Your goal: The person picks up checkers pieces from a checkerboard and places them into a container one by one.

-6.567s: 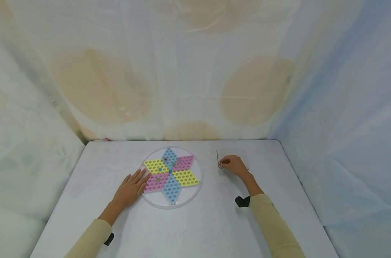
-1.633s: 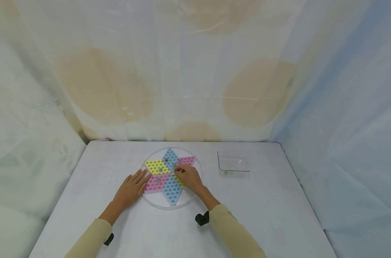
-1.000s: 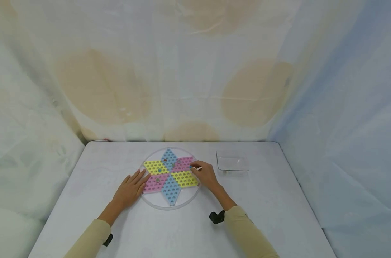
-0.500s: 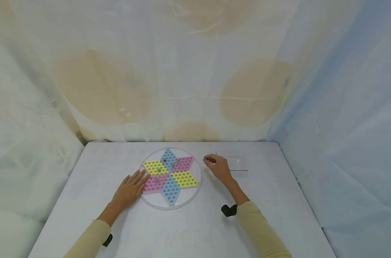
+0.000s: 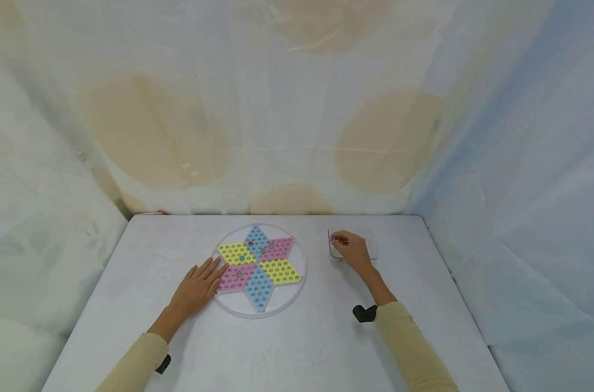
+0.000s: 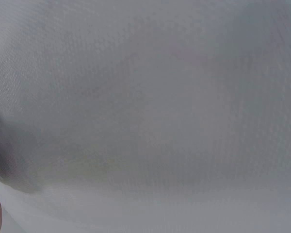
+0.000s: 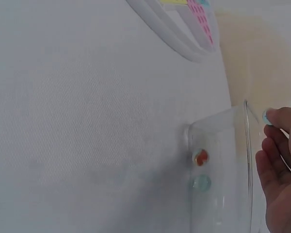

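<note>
A round clear board [image 5: 297, 283] with a star of blue, pink and yellow perforated fields lies mid-table, and a few marbles [image 5: 242, 258] sit in its holes. My left hand [image 5: 198, 283] lies flat on the table, its fingertips touching the board's left edge. My right hand [image 5: 338, 240] hovers over a clear square tray [image 5: 373, 251] and pinches a small blue marble [image 5: 332, 239] between thumb and fingertips. The right wrist view shows the pinched marble [image 7: 267, 116] above the tray wall [image 7: 218, 141]. In the tray lie a red marble [image 7: 200, 157] and a pale green marble [image 7: 201, 183].
The grey table [image 5: 301, 348] is walled by pale draped cloth [image 5: 297, 109] at the back and both sides. The left wrist view shows only blurred grey table surface [image 6: 145, 116]. The board's rim [image 7: 184, 41] shows at the top of the right wrist view.
My right hand left the tray, took a blue marble from the board's middle and carried it right to the tray. The left hand has stayed put.
</note>
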A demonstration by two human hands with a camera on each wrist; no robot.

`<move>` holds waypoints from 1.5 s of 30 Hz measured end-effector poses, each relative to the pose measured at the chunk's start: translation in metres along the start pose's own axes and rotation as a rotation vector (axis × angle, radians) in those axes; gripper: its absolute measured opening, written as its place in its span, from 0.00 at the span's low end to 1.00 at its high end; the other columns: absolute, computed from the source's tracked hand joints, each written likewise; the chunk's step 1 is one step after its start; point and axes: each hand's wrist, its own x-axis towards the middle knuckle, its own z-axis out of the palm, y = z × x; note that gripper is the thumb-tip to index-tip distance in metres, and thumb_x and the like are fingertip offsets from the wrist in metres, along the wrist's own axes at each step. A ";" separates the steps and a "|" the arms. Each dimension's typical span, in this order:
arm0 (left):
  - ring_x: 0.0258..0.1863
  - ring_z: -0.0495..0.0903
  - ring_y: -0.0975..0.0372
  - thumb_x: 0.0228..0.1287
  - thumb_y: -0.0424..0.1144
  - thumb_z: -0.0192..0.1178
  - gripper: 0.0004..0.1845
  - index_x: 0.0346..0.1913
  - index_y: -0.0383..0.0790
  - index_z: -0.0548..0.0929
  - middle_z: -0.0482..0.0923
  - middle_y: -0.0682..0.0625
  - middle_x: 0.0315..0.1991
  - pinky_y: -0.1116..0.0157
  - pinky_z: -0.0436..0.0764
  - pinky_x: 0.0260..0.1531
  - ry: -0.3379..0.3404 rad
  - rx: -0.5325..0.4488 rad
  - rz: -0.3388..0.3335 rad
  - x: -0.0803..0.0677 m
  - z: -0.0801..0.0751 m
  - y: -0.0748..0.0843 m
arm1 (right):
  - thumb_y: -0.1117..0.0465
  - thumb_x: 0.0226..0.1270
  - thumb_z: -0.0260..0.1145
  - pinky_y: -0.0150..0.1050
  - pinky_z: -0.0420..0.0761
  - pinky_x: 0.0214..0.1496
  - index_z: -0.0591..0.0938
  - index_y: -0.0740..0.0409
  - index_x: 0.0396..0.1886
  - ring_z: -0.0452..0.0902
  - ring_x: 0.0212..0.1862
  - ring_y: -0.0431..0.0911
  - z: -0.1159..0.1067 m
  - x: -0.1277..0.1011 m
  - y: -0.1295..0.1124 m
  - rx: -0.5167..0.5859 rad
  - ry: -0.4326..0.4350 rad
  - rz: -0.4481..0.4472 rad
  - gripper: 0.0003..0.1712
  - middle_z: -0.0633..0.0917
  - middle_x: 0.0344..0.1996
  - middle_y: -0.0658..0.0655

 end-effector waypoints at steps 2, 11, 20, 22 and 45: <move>0.76 0.52 0.47 0.79 0.49 0.47 0.28 0.76 0.47 0.65 0.56 0.44 0.77 0.41 0.54 0.70 0.007 0.007 0.005 0.000 0.001 0.000 | 0.68 0.66 0.70 0.50 0.82 0.50 0.87 0.68 0.46 0.82 0.46 0.56 -0.004 0.000 0.003 -0.014 -0.005 0.012 0.11 0.87 0.43 0.63; 0.77 0.50 0.48 0.79 0.49 0.47 0.29 0.77 0.47 0.63 0.54 0.45 0.78 0.42 0.51 0.71 -0.018 0.002 -0.011 0.000 -0.001 0.001 | 0.65 0.68 0.68 0.51 0.81 0.51 0.86 0.67 0.49 0.82 0.48 0.55 -0.014 -0.001 0.011 -0.070 -0.093 0.081 0.13 0.87 0.43 0.61; 0.77 0.50 0.47 0.79 0.49 0.47 0.28 0.77 0.47 0.63 0.55 0.44 0.78 0.41 0.52 0.71 -0.016 0.001 -0.009 0.001 0.000 0.000 | 0.67 0.66 0.69 0.51 0.81 0.49 0.86 0.67 0.46 0.82 0.47 0.56 -0.017 0.000 0.010 -0.085 -0.197 0.088 0.11 0.88 0.42 0.61; 0.77 0.50 0.47 0.79 0.50 0.46 0.29 0.77 0.47 0.63 0.55 0.45 0.78 0.42 0.52 0.71 -0.024 0.007 -0.012 0.001 0.000 -0.001 | 0.66 0.66 0.70 0.50 0.81 0.49 0.86 0.66 0.46 0.82 0.47 0.55 -0.017 0.001 0.010 -0.090 -0.218 0.108 0.11 0.88 0.42 0.60; 0.76 0.51 0.47 0.78 0.50 0.47 0.28 0.76 0.48 0.65 0.56 0.44 0.77 0.41 0.53 0.70 -0.007 0.011 -0.003 0.001 0.001 -0.002 | 0.64 0.66 0.69 0.43 0.83 0.42 0.88 0.63 0.44 0.81 0.42 0.49 -0.012 0.005 0.016 -0.121 -0.308 0.171 0.10 0.87 0.38 0.55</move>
